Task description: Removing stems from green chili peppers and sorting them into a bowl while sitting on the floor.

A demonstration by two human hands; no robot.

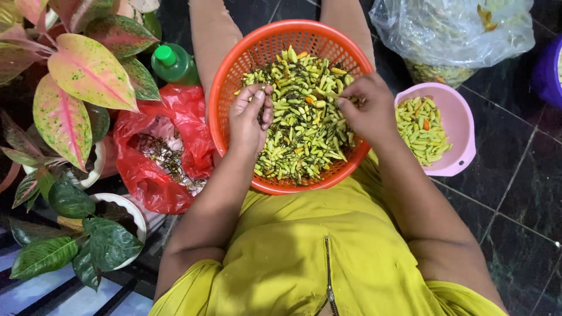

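Orange, green and pink showing all around.
An orange mesh basket is holding yellow-green chillies, a pink bowl is sitting beside a red bag, and pink-green speckled leaves are spreading.

One orange basket sits on the person's lap, heaped with small green chillies too many to count, and two hands, the left hand and the right hand, are in it. There is one pink bowl, one red plastic bag, one clear plastic bag and one green bottle. Two white pots of leafy plants stand at the left.
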